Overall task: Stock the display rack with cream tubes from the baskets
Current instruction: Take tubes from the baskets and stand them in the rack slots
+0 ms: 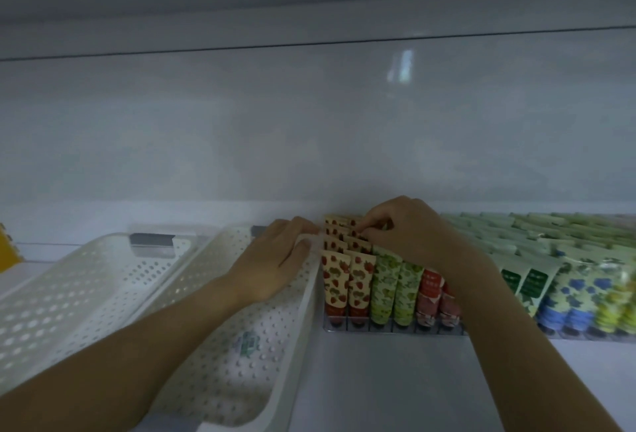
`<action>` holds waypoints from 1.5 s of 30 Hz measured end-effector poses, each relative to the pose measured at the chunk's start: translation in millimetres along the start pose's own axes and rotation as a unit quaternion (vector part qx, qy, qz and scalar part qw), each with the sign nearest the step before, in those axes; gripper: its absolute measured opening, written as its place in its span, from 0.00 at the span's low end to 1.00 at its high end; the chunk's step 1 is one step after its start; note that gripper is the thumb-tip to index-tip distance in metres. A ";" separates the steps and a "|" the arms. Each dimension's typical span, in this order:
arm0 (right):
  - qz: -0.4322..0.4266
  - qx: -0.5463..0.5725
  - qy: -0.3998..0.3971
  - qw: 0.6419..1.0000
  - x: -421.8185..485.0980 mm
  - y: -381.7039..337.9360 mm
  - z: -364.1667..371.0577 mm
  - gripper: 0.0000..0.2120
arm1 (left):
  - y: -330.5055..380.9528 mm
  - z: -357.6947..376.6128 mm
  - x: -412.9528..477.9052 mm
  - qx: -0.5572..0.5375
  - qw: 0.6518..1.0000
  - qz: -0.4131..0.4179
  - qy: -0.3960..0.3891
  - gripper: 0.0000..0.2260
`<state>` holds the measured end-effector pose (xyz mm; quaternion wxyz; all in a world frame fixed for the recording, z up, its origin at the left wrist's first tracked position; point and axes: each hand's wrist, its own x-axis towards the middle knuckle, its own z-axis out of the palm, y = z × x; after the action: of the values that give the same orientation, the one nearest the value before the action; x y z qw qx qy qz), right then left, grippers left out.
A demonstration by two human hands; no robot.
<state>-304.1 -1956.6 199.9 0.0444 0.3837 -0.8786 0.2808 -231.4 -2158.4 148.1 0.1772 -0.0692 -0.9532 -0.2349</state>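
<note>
The right hand (406,230) pinched a likely light, soft strawberry tube (356,242) by its flat crimped end; the left hand's (275,258) grip I could not tell.

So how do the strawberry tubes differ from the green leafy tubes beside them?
The strawberry tubes are cream with red fruit and dark red caps; the green leafy tubes are green, caps too. The right hand pinches a strawberry tube at the back, not a leafy one. Both stand cap down in the clear rack.
</note>
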 end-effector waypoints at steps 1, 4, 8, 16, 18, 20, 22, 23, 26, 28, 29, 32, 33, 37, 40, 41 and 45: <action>0.000 0.003 0.001 1.000 -0.1 0.3 -0.4 0.09 | -3.4 -2.2 -0.1 0.010 1.000 -0.009 -0.004 0.15; 0.000 0.008 -0.004 1.000 -0.3 0.4 -0.2 0.09 | -14.2 -7.0 0.3 0.030 0.999 -0.026 -0.011 0.14; 0.008 0.013 -0.009 1.000 -0.6 2.4 -0.1 0.09 | -26.2 -11.7 -0.8 0.109 0.993 0.009 -0.043 0.26; 0.005 0.015 -0.014 1.000 0.3 5.8 -2.4 0.10 | -23.6 -22.6 5.3 0.182 0.982 -0.006 -0.047 0.37; 0.001 0.016 -0.017 1.000 0.2 6.1 -3.3 0.10 | -10.3 -24.1 16.3 0.157 0.988 -0.001 -0.014 0.29; 0.001 0.018 -0.024 1.000 0.1 5.1 -3.2 0.10 | 5.5 -23.2 29.0 0.085 0.996 0.012 0.022 0.14; -0.001 0.015 -0.026 1.000 0.2 4.6 -1.6 0.10 | 20.7 -17.4 36.3 0.011 0.999 0.031 0.026 0.07; -0.003 0.011 -0.026 1.000 0.4 4.7 -0.9 0.10 | 25.9 -12.2 37.8 -0.008 0.999 0.032 0.023 0.06; -0.005 0.011 -0.026 1.000 1.7 5.7 -0.4 0.10 | 30.5 3.9 37.5 -0.045 0.998 0.011 0.032 0.06; -0.007 0.002 -0.025 1.000 3.0 5.3 -0.9 0.10 | 31.2 5.7 38.0 -0.077 0.996 -0.006 0.046 0.08; -0.006 -0.003 -0.024 1.000 3.9 5.1 -0.7 0.10 | 31.4 4.4 38.1 -0.087 0.995 -0.012 0.049 0.09; -0.005 -0.006 -0.026 1.000 4.7 4.1 2.2 0.11 | 31.9 0.2 35.9 -0.086 0.995 -0.020 0.049 0.12; -0.006 -0.007 -0.026 1.000 4.9 4.2 3.5 0.11 | 32.6 -0.5 35.0 -0.081 0.995 -0.023 0.046 0.12; -0.005 -0.010 -0.024 1.000 4.3 3.7 4.1 0.11 | 33.7 -2.1 32.9 -0.074 0.997 -0.023 0.028 0.07; -0.010 -0.015 -0.024 1.000 3.4 3.5 3.0 0.11 | 33.0 -3.0 33.0 -0.073 0.997 -0.020 0.026 0.07; -0.011 -0.014 -0.024 1.000 3.0 3.5 3.0 0.11 | 33.0 -3.1 32.8 -0.073 0.997 -0.021 0.026 0.07; -0.011 -0.006 -0.020 1.000 3.1 3.2 3.9 0.11 | 34.3 -1.9 31.1 -0.076 0.997 -0.023 0.025 0.06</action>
<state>-308.0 -1958.9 196.1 0.0321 0.3989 -0.8765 0.2677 -252.3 -2127.6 175.7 0.1899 -0.0544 -0.9292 -0.3123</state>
